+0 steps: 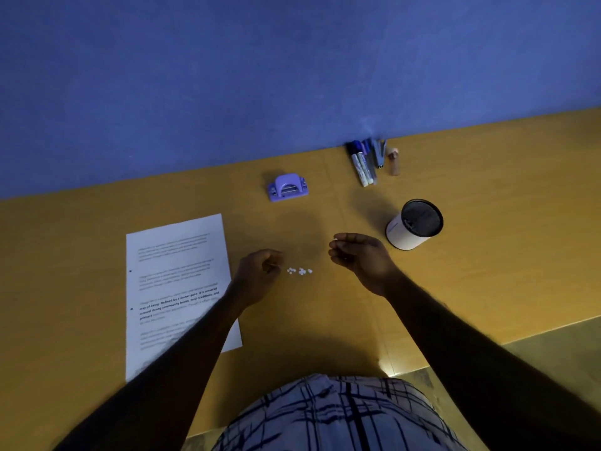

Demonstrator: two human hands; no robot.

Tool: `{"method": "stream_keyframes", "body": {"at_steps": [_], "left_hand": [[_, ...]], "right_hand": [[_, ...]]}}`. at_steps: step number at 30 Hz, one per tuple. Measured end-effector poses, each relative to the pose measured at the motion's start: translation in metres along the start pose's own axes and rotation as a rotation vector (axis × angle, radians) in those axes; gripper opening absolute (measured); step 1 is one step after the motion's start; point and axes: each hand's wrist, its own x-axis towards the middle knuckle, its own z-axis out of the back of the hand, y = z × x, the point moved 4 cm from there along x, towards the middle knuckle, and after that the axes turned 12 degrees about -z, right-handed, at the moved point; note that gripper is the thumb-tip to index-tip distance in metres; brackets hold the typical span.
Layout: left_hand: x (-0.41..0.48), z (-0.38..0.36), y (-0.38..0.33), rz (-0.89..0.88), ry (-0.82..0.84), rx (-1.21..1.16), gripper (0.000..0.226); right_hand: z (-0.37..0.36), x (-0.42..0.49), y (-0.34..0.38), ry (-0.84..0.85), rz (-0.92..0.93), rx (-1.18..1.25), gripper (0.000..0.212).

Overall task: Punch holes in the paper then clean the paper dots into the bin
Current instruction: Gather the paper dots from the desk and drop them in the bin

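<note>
A printed paper sheet (175, 281) lies flat on the left of the table, with two punched holes along its left edge. The purple hole punch (287, 187) stands beyond it near the wall. Several small white paper dots (300, 271) lie in a cluster on the table between my hands. My left hand (258, 275) hovers just left of the dots with its fingers curled; I see nothing in it. My right hand (359, 257) is raised to the right of the dots, and its fingertips pinch a white paper dot. The white cylindrical bin (403, 237) stands open-topped just right of that hand.
Several marker pens (364, 164) and a small brownish bottle (394, 162) lie against the blue wall at the back right. The wooden table (487, 222) ends in a front edge at the lower right, with floor beyond. My checked shirt fills the bottom centre.
</note>
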Motion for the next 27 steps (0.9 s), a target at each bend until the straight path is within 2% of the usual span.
{"method": "stream_keyframes", "body": {"at_steps": [4, 8, 15, 17, 20, 23, 25, 27], "left_hand": [[0.0, -0.001, 0.001, -0.011, -0.008, 0.004, 0.027], [0.001, -0.003, 0.004, 0.002, -0.001, 0.003, 0.026], [0.011, -0.015, -0.003, -0.03, 0.02, 0.009, 0.025], [0.015, -0.02, -0.006, -0.031, 0.026, 0.001, 0.025], [0.021, -0.027, -0.012, -0.039, 0.025, -0.015, 0.026], [0.025, -0.032, -0.018, -0.053, 0.024, -0.013, 0.026], [0.027, -0.034, -0.02, -0.065, 0.028, 0.003, 0.027], [0.029, -0.036, -0.022, -0.063, 0.025, 0.005, 0.027]], "right_hand": [[-0.006, -0.004, -0.001, 0.107, -0.043, 0.134, 0.019], [0.002, -0.013, 0.012, 0.177, -0.005, 0.289, 0.02], [0.063, -0.03, 0.047, 0.03, 0.137, 0.429, 0.021], [0.083, -0.032, 0.053, -0.076, 0.161, 0.42, 0.018], [0.115, -0.036, 0.061, -0.436, 0.244, 0.18, 0.011], [0.137, -0.04, 0.073, -0.736, 0.358, -0.301, 0.013], [0.143, -0.041, 0.08, -0.843, 0.403, -0.588, 0.017], [0.145, -0.043, 0.085, -0.882, 0.435, -0.694, 0.011]]}}
